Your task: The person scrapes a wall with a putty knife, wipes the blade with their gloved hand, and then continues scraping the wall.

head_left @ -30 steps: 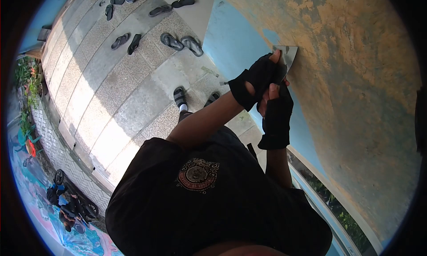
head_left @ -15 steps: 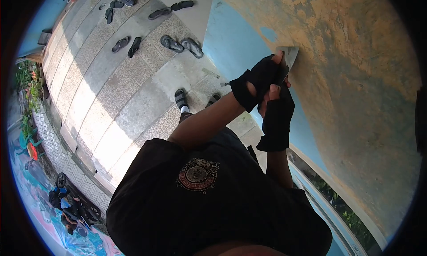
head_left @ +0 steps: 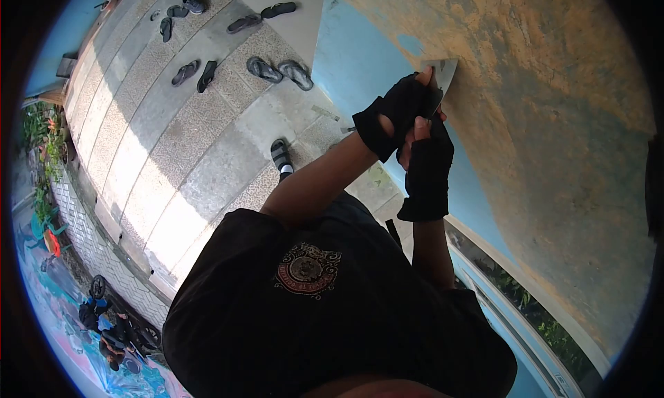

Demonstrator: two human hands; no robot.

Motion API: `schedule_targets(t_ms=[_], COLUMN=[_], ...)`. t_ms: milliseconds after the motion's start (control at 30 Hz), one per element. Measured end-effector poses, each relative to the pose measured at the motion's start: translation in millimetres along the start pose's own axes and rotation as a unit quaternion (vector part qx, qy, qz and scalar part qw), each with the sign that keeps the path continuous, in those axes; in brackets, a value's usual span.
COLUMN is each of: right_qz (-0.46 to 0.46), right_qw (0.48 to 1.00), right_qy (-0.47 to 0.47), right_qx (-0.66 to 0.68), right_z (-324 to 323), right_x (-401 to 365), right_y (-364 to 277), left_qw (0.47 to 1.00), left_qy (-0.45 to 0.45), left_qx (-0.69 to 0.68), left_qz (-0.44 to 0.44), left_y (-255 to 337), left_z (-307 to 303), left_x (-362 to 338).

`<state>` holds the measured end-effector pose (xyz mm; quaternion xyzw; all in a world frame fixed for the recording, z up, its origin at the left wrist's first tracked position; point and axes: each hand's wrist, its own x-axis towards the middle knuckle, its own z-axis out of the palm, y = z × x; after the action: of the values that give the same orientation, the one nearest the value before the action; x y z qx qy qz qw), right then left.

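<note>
A metal scraper with a wide, flat blade (head_left: 446,76) rests its edge against the patchy yellow-brown wall (head_left: 546,135). My left hand (head_left: 403,107), in a black fingerless glove, is closed on the scraper close to the blade, with a finger along the metal. Just below it, my right hand (head_left: 427,156), gloved the same way, is wrapped round the lower part of the tool. The two hands touch, and they hide the handle.
Light blue paint (head_left: 360,49) borders the scraped area. Several sandals (head_left: 263,69) lie on the tiled floor (head_left: 214,114). My foot (head_left: 281,154) stands below. Plants (head_left: 553,332) grow beyond a ledge at lower right. A person (head_left: 111,349) is beside a motorcycle (head_left: 142,332) at lower left.
Both hands and the scraper have shifted slightly up and left in the view, the blade still against the wall. My other foot, partly visible before, is now hidden.
</note>
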<state>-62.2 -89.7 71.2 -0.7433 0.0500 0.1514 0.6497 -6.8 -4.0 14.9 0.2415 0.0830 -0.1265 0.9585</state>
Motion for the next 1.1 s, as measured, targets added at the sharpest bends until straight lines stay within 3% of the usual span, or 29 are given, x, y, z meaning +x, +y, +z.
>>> schedule_targets(t_ms=[100, 200, 267, 400, 467, 500, 567, 733, 900, 1000, 1100], right_qz=[0.019, -0.027, 0.044, 0.05, -0.035, -0.034, -0.004, 0.005, 0.022, 0.029, 0.049], right_qw=[0.997, 1.0, 0.999, 0.995, 0.999, 0.999, 0.995, 1.0, 0.997, 0.999, 0.996], right_qy=[0.042, 0.011, 0.004, 0.004, 0.019, 0.019, 0.027, -0.007, 0.002, 0.007, -0.01], right_qx=[0.064, -0.013, 0.011, 0.091, -0.034, -0.032, 0.097, 0.022, 0.071, 0.044, 0.069], right_z=[2.1, -4.3, -8.3, -3.2, 5.3, 5.4, 1.3, 4.4, 2.6, 6.6, -1.1], right_x=[2.5, 13.9, 5.1, 6.7, 10.1, 4.5, 1.7, 13.2, 8.4, 8.7, 6.5], right_y=[-6.2, 3.5, 0.3, -0.6, 3.0, 3.6, 1.9, 4.0, -7.5, -10.4, -15.8], left_qw=[1.0, 1.0, 1.0, 1.0, 1.0, 1.0, 0.999, 0.999, 0.998, 0.998, 0.999], left_qy=[-0.005, 0.018, 0.01, 0.001, 0.011, 0.012, 0.022, 0.029, 0.016, 0.048, 0.024], left_qx=[0.005, -0.019, -0.004, 0.018, 0.003, 0.005, 0.037, 0.023, 0.063, 0.01, 0.021], left_qz=[0.0, 0.005, 0.013, 0.017, -0.018, -0.019, -0.004, -0.006, 0.016, -0.049, 0.006], left_y=[5.0, 12.9, 0.6, 14.9, 14.4, 10.3, 4.5, 15.1, 13.7, 21.6, 10.2], left_z=[0.8, -6.0, -0.3, -4.6, -5.9, -3.4, 7.0, -8.3, 1.7, -0.6, 5.4], left_x=[1.8, 4.1, -0.1, 2.8, 0.6, -2.1, 2.1, 4.6, 5.4, 1.1, 3.2])
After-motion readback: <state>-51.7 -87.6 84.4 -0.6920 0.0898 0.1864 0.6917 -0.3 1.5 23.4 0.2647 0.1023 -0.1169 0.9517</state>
